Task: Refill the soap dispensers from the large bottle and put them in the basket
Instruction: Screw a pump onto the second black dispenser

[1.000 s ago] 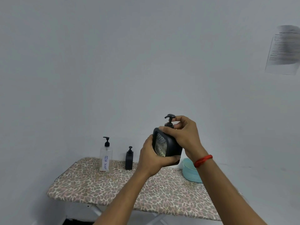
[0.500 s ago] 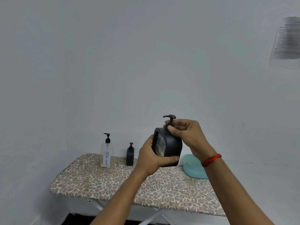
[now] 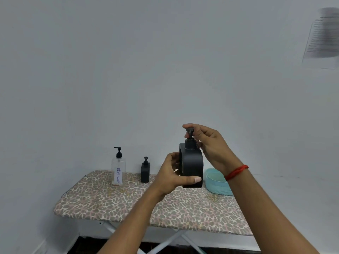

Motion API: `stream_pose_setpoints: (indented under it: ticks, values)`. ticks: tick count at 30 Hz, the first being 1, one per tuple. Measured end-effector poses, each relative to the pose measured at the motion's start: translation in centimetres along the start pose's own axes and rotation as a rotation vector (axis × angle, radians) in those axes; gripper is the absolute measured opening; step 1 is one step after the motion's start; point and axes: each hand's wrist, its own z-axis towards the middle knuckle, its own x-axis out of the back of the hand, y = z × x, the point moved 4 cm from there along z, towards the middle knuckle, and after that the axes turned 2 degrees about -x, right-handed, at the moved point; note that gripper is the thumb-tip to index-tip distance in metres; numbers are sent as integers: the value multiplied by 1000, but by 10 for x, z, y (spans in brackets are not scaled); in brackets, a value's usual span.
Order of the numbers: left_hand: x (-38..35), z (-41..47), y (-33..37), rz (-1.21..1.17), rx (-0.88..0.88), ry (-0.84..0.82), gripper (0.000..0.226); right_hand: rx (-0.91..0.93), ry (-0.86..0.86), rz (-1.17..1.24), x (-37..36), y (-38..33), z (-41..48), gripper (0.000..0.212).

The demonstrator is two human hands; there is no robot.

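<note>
Hands are working together on a single item, holding it in the air above the board. The left hand (image 3: 171,177) is wrapping round the lower body of the black dispenser (image 3: 192,165), thumb lying across its front near the base, evidently bracing the body against twisting. The right hand (image 3: 211,145) is pinching the pump head (image 3: 189,130) from above, fingers curling round the nozzle. The collar is sitting on the neck, and whether it is being tightened or loosened cannot be told. The dispenser is standing upright in the grip, which should be guarding any contents against spilling. A red thread band (image 3: 236,172) is circling the right wrist. Just below and beyond that wrist, a teal basket (image 3: 217,182) is sitting on the patterned board (image 3: 128,204), its inside mostly hidden from this angle. Its nearness to the right hand is judged to be allowing a short set-down. Beyond the left hand, a smaller black dispenser (image 3: 145,171) is standing upright. Further to the left of it, the clear large bottle (image 3: 118,167), hand-lettered DISH SOAP, is standing with its pump fitted. A sheet of paper (image 3: 322,39) is hanging on the wall well above and to the right of both hands, too blurred for reading.
</note>
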Motion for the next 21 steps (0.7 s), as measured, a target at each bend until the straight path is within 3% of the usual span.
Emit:
stream_pose_setpoints:
  ticks: [5,11,14,15,18,21]
  values:
    - [-1,3,-12,-26,5,-8,110,-54,-94,-36,1,6,-2,44]
    - [0,9,-35,-18,23,55,114,-190,110,-77,17,31,-21,46]
    - [-4,15,-50,0,35,75,112,-366,72,-215,15,48,-28,81]
    - [-8,18,-55,8,36,69,108,-397,30,-282,11,51,-27,80]
    - [-20,30,-71,14,31,68,98,-399,48,-544,6,57,-15,48]
    - [-29,43,-90,12,32,79,102,-415,111,-636,10,75,-1,40]
